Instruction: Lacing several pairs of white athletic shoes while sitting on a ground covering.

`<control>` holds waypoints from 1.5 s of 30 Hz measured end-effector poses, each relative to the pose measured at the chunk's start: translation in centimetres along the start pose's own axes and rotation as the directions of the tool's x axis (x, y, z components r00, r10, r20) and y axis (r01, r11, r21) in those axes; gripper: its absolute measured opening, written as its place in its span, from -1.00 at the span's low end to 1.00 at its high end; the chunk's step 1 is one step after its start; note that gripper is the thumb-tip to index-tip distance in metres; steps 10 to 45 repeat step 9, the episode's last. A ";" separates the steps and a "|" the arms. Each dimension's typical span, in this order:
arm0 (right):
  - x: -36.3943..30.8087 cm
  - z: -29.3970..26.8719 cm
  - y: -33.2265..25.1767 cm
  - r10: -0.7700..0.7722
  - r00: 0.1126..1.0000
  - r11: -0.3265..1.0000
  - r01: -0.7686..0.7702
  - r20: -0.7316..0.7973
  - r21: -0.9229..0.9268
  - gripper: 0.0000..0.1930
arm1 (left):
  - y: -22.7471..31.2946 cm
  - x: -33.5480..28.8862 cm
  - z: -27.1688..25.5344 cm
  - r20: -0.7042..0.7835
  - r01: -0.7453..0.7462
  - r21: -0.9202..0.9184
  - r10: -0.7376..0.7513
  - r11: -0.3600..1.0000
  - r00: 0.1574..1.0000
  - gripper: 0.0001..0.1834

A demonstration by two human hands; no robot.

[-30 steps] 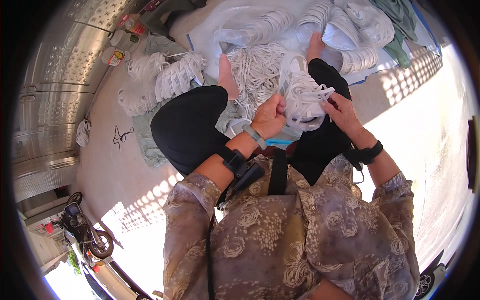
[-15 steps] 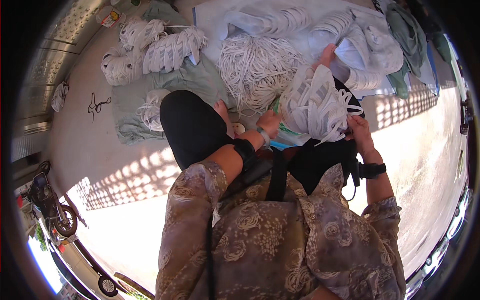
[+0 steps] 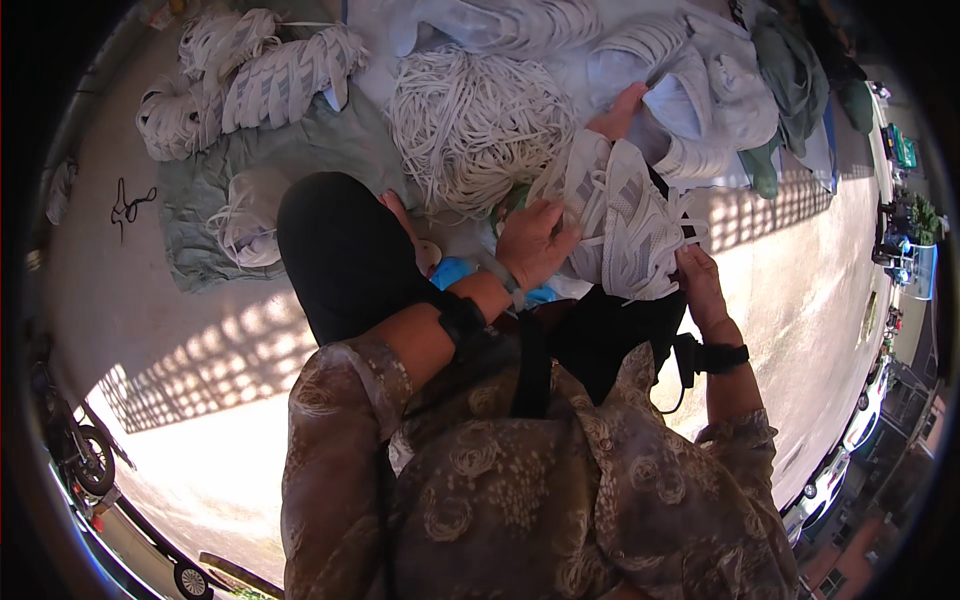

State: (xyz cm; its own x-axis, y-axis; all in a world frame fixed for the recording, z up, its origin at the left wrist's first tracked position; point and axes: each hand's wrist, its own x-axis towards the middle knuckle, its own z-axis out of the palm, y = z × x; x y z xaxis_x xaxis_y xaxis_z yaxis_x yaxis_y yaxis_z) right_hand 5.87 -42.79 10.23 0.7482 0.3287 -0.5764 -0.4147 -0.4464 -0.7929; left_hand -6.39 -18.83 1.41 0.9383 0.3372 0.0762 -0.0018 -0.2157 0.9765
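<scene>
Across my lap lies a bundle of white and grey shoe uppers (image 3: 625, 215), with white laces threaded through them. My right hand (image 3: 702, 280) is closed, its thumb and fingers pinching the right edge of the nearest upper, just below some loose lace loops (image 3: 690, 230). My left hand (image 3: 538, 245) is at the left side of the bundle with its fingers curled inward. Anything inside those fingers is too small or hidden to make out. Beyond the hands, a large tangled heap of white shoelaces (image 3: 480, 125) lies on the ground sheet.
Rows of stacked shoe uppers (image 3: 290, 80) lie at the far left, by a green cloth (image 3: 330, 150). More stacked uppers (image 3: 690, 95) are at the far right, near a bare foot (image 3: 618, 110). A single upper (image 3: 245, 225) sits beside my left knee (image 3: 345, 245).
My left hand has risen and turned toward the bundle, its fingers now nearer the uppers. My right hand has moved slightly down along the bundle's edge. The whole view has shifted.
</scene>
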 end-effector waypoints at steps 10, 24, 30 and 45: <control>-1.4 2.4 -1.2 0.089 0.978 0.847 -0.173 0.187 0.502 -0.38 | 5.1 -0.3 -0.6 0.168 -0.164 0.442 0.098 0.882 0.981 -0.19; -1.4 2.4 -1.2 0.089 0.978 0.847 -0.173 0.187 0.502 -0.38 | 5.1 -0.3 -0.6 0.168 -0.164 0.442 0.098 0.882 0.981 -0.19; -1.4 2.4 -1.2 0.089 0.978 0.847 -0.173 0.187 0.502 -0.38 | 5.1 -0.3 -0.6 0.168 -0.164 0.442 0.098 0.882 0.981 -0.19; -1.4 2.4 -1.2 0.089 0.978 0.847 -0.173 0.187 0.502 -0.38 | 5.1 -0.3 -0.6 0.168 -0.164 0.442 0.098 0.882 0.981 -0.19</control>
